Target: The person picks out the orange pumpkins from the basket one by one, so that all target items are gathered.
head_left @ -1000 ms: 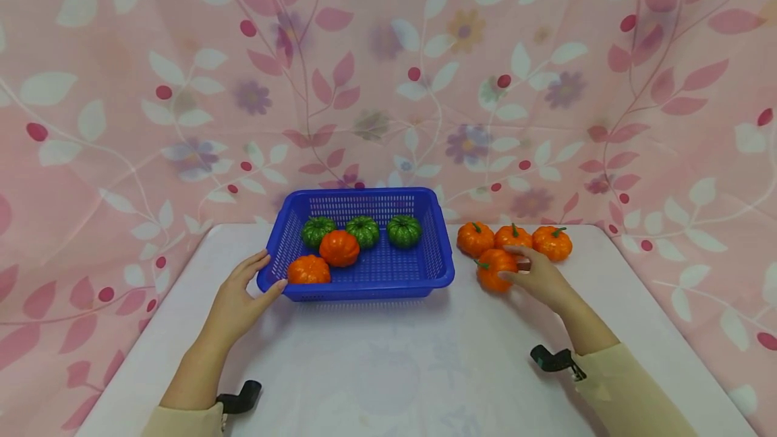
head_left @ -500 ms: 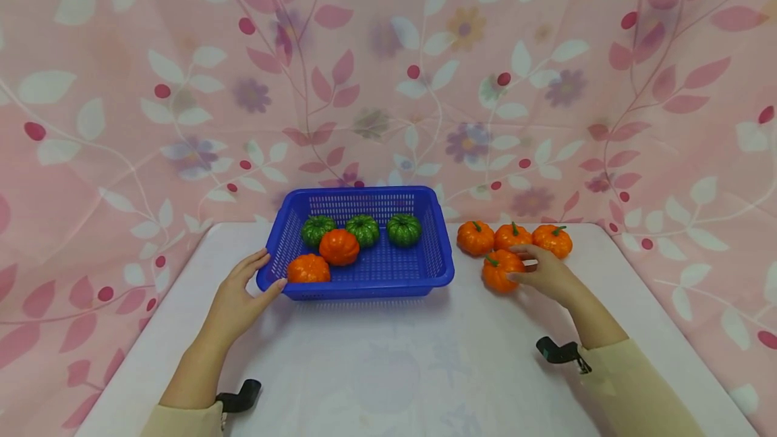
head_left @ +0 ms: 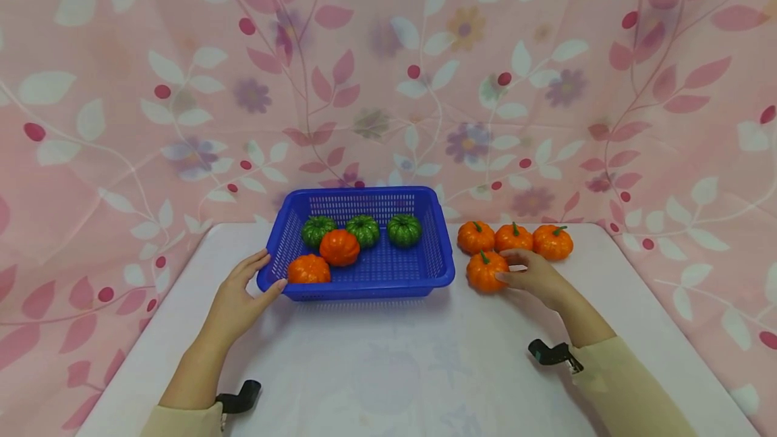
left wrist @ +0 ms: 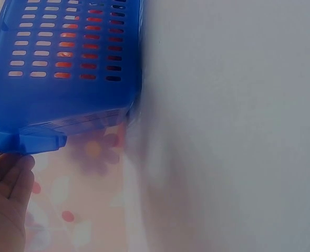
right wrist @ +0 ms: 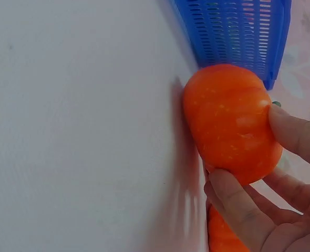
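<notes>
My left hand (head_left: pixel 241 299) touches the left rim and front corner of a blue plastic basket (head_left: pixel 364 286), its fingers rather straight. In the left wrist view, fingertips (left wrist: pixel 26 164) meet the basket's rim. Right of the basket, my right hand (head_left: pixel 537 278) holds an orange mini pumpkin (head_left: pixel 487 272) by its right side, green stem upward. In the right wrist view, digits press that pumpkin (right wrist: pixel 231 123) from two sides. Whether it touches the table is unclear. Inside the basket lie green pumpkins (head_left: pixel 404 230) and two orange ones, one (head_left: pixel 339 247) leaning near the green ones.
Behind the held pumpkin, three more orange pumpkins (head_left: pixel 476 238) stand in a row at the table's back right. The white-covered table (head_left: pixel 388 363) extends in front of the basket. A pink floral curtain (head_left: pixel 388 86) hangs directly behind. Black wrist cameras (head_left: pixel 549 352) sit at both cuffs.
The gripped pumpkin and my right hand shifted slightly right, then back left toward the basket. Its stem leaned left and now points up. My left hand and the basket stay put.
</notes>
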Available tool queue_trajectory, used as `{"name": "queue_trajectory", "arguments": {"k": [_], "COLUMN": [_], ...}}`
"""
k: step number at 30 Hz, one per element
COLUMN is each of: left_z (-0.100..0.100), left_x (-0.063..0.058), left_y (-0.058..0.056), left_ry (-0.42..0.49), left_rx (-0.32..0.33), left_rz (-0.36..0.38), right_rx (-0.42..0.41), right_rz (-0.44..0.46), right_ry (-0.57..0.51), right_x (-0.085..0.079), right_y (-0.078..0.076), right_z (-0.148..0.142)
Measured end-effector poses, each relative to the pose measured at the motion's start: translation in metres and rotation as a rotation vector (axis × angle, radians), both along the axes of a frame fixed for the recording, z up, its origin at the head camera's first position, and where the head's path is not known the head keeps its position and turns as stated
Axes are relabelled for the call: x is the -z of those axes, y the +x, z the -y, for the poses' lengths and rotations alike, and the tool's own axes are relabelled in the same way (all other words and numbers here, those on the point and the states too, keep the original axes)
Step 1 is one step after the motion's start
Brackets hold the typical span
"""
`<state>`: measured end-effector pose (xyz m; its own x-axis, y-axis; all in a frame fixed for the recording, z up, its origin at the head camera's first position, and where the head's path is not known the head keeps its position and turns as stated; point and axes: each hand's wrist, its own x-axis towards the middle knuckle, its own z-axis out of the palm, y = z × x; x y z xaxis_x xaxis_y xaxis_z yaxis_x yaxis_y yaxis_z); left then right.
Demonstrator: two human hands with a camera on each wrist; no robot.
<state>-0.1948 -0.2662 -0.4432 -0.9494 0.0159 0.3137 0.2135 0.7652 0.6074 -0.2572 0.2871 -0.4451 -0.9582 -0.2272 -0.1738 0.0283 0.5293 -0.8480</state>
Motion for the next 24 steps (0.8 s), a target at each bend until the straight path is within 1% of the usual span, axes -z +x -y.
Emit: {"name": "queue_trajectory", "arguments": {"k": [5,12,17,19,24], "left_z": [0.000,0.000,0.000,0.001,0.000], "left_x": [0.001,-0.001,-0.001,0.000,0.001], "left_y": [0.000,0.001,0.001,0.001,0.000], "left_ry": [0.004,0.011,0.008,0.006,0.006], "left_rx": [0.001,0.002,-0.001,-0.003,0.000], "left_rz": [-0.006,-0.007,-0.007,-0.008,-0.011], "right_rx": [-0.001,-0.004,-0.017,-0.025,-0.036], "right_rz": [0.013,0.008,0.021,0.026,0.007], "right_ry": [-0.010,-0.051,-0.083,-0.086,-0.048], "right_x": [0.004,0.008,0.010,0.010,0.012], "right_y": [-0.001,-0.005,-0.005,-0.006,-0.006], "right_z": [0.000,-0.002,-0.002,-0.002,-0.003]}}
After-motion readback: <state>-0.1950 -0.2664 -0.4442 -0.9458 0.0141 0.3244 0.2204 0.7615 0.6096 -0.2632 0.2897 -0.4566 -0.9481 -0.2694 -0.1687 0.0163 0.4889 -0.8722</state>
